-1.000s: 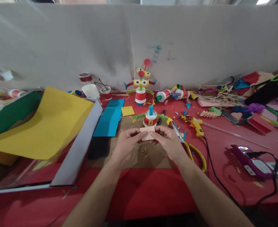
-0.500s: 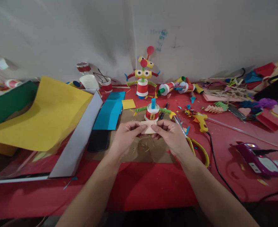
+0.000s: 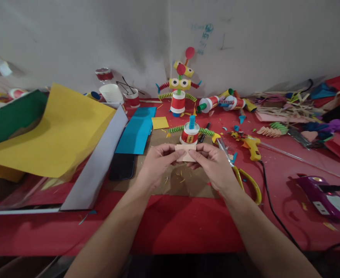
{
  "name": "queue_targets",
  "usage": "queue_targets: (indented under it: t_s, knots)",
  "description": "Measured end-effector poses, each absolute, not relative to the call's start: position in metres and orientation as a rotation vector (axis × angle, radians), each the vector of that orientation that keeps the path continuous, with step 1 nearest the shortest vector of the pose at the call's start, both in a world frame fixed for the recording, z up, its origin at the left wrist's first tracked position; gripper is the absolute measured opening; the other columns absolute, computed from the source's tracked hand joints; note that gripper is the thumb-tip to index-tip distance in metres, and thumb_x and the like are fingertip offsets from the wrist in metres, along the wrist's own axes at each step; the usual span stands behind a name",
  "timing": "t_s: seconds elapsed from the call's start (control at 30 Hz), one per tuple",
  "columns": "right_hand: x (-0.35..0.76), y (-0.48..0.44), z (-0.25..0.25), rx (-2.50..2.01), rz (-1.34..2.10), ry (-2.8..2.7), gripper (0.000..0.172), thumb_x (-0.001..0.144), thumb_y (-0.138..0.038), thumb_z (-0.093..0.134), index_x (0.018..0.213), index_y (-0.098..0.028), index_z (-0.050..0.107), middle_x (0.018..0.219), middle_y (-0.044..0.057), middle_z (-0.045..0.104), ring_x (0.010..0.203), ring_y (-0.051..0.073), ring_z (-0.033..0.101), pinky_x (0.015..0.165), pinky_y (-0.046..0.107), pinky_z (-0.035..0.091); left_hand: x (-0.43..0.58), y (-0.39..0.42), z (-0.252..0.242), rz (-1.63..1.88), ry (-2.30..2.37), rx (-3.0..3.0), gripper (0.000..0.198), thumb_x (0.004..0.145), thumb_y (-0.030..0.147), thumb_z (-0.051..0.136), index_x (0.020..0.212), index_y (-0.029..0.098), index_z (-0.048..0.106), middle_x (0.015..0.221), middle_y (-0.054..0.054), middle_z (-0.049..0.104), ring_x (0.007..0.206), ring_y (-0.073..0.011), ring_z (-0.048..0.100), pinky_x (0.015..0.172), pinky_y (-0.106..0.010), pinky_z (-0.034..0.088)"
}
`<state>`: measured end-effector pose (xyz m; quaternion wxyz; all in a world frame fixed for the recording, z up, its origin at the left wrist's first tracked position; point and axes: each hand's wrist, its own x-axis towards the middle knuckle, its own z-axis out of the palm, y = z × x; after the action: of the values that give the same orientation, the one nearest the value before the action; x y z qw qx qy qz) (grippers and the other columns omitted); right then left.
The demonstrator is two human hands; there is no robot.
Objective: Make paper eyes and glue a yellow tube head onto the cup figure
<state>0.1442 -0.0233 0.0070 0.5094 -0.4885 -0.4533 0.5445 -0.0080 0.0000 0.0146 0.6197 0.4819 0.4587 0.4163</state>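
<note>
Pinching a beige paper piece (image 3: 186,153) between left hand (image 3: 156,166) and right hand (image 3: 213,166), just before the cup figure (image 3: 189,134). Probably light, crease-prone; best held at edges.

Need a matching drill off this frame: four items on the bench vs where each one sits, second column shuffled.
Things:
1. beige paper piece
2. scissors
3. phone
4. glue gun

Places:
A. flat beside the blue sheet, left of the left hand
B. farther back on the right, black cord trailing from it
C. pinched between the left hand and the right hand
D. lying right beside the right hand

Pairs: 1-C, 2-D, 3-A, 4-B
</note>
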Motion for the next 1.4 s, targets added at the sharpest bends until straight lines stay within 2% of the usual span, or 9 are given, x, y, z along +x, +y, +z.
queue_targets:
  t_s: [0.27,0.53,0.73,0.9,1.03,1.17,1.3,1.4]
  knots:
    - [0.1427,-0.0231,0.0069,-1.134,1.334,-1.111,0.017,0.077,-0.031,0.063,0.085,-0.017,0.064,0.068,0.0,0.067,0.055,0.01,0.061,0.053,0.022,0.051,-0.0082,-0.0017,0.0204,0.955,1.087,1.125,0.016,0.068,0.03,0.07,0.066,0.014,0.067,0.06,0.0,0.059,0.052,-0.0069,0.047,0.05,-0.021,0.035]
    - [0.1436,-0.023,0.0055,-1.145,1.324,-1.126,0.017,0.077,-0.031,0.062,0.087,-0.017,0.064,0.072,0.001,0.068,0.056,0.01,0.061,0.054,0.023,0.05,-0.0087,-0.0006,0.0171,0.967,1.072,1.116,0.015,0.067,0.029,0.071,0.063,0.015,0.066,0.059,0.0,0.058,0.055,-0.0077,0.047,0.052,-0.021,0.035]
    - [0.1428,-0.0229,0.0047,-1.171,1.301,-1.14,0.018,0.077,-0.032,0.062,0.085,-0.017,0.063,0.069,0.0,0.066,0.055,0.009,0.059,0.052,0.021,0.047,-0.0086,-0.0027,0.0199,1.005,1.022,1.108,0.011,0.068,0.026,0.07,0.069,0.016,0.068,0.064,0.0,0.061,0.058,-0.0083,0.05,0.055,-0.022,0.036]
    - [0.141,-0.023,0.0038,-1.187,1.291,-1.144,0.018,0.077,-0.034,0.061,0.08,-0.017,0.061,0.068,0.0,0.064,0.055,0.01,0.057,0.052,0.022,0.046,-0.0046,-0.0044,0.0225,0.967,1.02,1.014,0.016,0.066,0.023,0.072,0.079,0.014,0.071,0.076,-0.005,0.068,0.067,-0.0125,0.058,0.064,-0.024,0.042]
    - [0.1393,-0.0222,0.004,-1.153,1.311,-1.153,0.016,0.075,-0.033,0.062,0.078,-0.017,0.06,0.066,-0.001,0.062,0.054,0.01,0.058,0.052,0.022,0.046,-0.0075,-0.0031,0.0198,0.979,1.036,1.007,0.013,0.067,0.023,0.07,0.075,0.013,0.07,0.077,-0.006,0.069,0.07,-0.0138,0.06,0.068,-0.026,0.044]
    - [0.1377,-0.0206,0.0041,-1.171,1.324,-1.131,0.014,0.073,-0.031,0.063,0.073,-0.017,0.059,0.06,-0.002,0.06,0.051,0.01,0.058,0.049,0.021,0.045,-0.01,-0.0031,0.0196,0.957,1.035,1.001,0.018,0.069,0.027,0.07,0.082,0.014,0.07,0.082,-0.007,0.069,0.074,-0.0156,0.062,0.071,-0.027,0.045]
    - [0.137,-0.0205,0.0048,-1.141,1.307,-1.114,0.012,0.075,-0.029,0.062,0.074,-0.017,0.06,0.063,-0.002,0.061,0.053,0.009,0.059,0.05,0.021,0.046,-0.0078,-0.005,0.0214,0.972,1.036,1.041,0.021,0.071,0.029,0.069,0.088,0.016,0.069,0.084,-0.005,0.069,0.078,-0.0159,0.062,0.073,-0.027,0.046]
    - [0.1371,-0.0212,0.0053,-1.136,1.305,-1.109,0.012,0.075,-0.029,0.062,0.074,-0.017,0.061,0.062,-0.003,0.06,0.051,0.008,0.058,0.049,0.021,0.046,-0.0067,-0.0052,0.0217,0.956,1.053,1.038,0.019,0.071,0.028,0.068,0.086,0.016,0.07,0.083,-0.006,0.07,0.077,-0.0155,0.062,0.074,-0.027,0.046]
